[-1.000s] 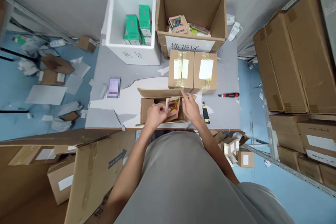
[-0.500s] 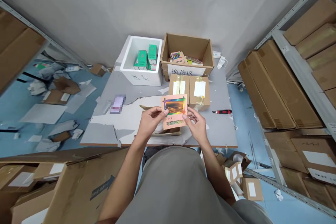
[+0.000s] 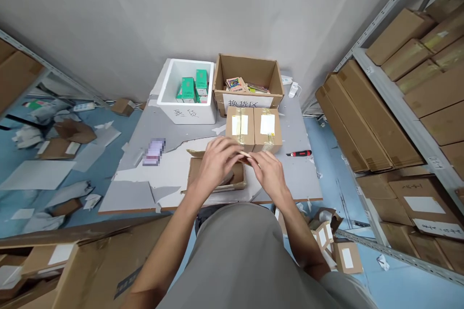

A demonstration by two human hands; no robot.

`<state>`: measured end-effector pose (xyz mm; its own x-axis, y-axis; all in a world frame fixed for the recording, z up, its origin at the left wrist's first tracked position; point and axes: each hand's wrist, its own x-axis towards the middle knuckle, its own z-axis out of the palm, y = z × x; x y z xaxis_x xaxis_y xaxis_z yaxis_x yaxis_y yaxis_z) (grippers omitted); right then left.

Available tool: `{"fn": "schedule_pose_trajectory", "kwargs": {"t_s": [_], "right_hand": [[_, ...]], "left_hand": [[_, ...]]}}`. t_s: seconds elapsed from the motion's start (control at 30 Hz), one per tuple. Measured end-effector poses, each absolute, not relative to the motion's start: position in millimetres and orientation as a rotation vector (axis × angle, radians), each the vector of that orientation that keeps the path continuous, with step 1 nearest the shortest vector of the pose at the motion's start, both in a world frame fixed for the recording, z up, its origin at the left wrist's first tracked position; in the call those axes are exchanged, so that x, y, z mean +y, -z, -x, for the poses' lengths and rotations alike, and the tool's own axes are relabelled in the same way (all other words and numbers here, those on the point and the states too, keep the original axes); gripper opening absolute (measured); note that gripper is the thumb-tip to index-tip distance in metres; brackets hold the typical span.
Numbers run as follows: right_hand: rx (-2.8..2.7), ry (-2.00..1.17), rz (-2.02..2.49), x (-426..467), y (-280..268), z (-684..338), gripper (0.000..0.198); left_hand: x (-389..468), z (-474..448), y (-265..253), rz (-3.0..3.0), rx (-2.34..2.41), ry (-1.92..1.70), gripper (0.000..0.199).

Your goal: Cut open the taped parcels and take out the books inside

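A thin pink picture packet point(image 3: 245, 154) is held between my two hands above the table's front part, tipped so that mostly its edge shows. My left hand point(image 3: 217, 161) is closed on its left end, seen from the back. At the other end, my right hand point(image 3: 270, 174) grips it with bent fingers. Below my left hand lies an opened small carton point(image 3: 237, 184), partly hidden by that hand. Two taped cartons with white labels stand just beyond, the left carton point(image 3: 235, 115) and the right carton point(image 3: 277, 141).
At the table's back are a white foam box point(image 3: 188, 115) with green boxes and a cardboard box point(image 3: 268, 65) with packets. A red-black utility knife point(image 3: 300, 153) lies right, a blurred purple item point(image 3: 154, 151) left. Loaded shelves point(image 3: 395, 82) flank the right side.
The packet has gone from face-up, its picture showing, to nearly edge-on. My left hand has turned over it, back upward, and the opened carton below shows more. The view has shifted slightly.
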<state>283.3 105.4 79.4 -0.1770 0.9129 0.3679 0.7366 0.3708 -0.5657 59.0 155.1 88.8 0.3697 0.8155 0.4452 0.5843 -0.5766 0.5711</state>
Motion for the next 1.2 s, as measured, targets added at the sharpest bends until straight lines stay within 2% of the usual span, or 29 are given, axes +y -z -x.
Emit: {"fn": "schedule_pose_trajectory", "kwargs": {"t_s": [0.1,0.17,0.23,0.37,0.53,0.63,0.8,0.9,1.0,1.13,1.2], "right_hand": [[-1.469,-0.565,1.452,110.8,-68.0,-282.9,0.033],[-1.133,-0.752,1.434,112.7,-61.1,-279.1,0.044],[-0.917,-0.909,1.369,112.5,-55.9,-272.4,0.052],[-0.773,-1.013,1.3,109.9,-51.4,-259.0,0.052],[-0.812,-1.03,1.297,113.3,-47.9,-256.3,0.049],[-0.871,-0.946,1.359,117.1,-45.4,-257.6,0.047],[-1.1,-0.53,1.483,114.7,-52.0,-253.8,0.034],[-1.233,-0.622,1.443,108.7,-57.0,-244.6,0.038],[-1.242,-0.731,1.456,105.0,-54.9,-236.2,0.052],[-1.173,-0.689,1.558,108.6,-46.2,-243.3,0.039],[-1.162,-0.705,1.538,112.6,-44.7,-254.5,0.044]], "left_hand": [[149.9,-58.9,-79.3,-1.907,1.486,-1.287,0.068],[144.4,-58.9,-73.0,-1.582,1.479,-1.275,0.08],[139.0,-60.3,-68.9,-1.377,1.363,-1.163,0.076],[133.4,-65.4,-68.3,-1.236,1.258,-1.106,0.063],[133.8,-68.9,-70.6,-1.163,1.26,-1.154,0.065],[133.4,-72.1,-69.0,-1.154,1.267,-1.158,0.067],[129.1,-84.0,-64.1,-1.18,1.333,-1.2,0.058],[123.1,-94.3,-60.9,-1.256,1.325,-1.242,0.044],[114.9,-105.4,-55.1,-1.416,1.303,-1.245,0.034],[107.5,-115.4,-45.1,-1.527,1.254,-1.173,0.033],[108.9,-114.4,-42.5,-1.526,1.243,-1.151,0.037]]}}
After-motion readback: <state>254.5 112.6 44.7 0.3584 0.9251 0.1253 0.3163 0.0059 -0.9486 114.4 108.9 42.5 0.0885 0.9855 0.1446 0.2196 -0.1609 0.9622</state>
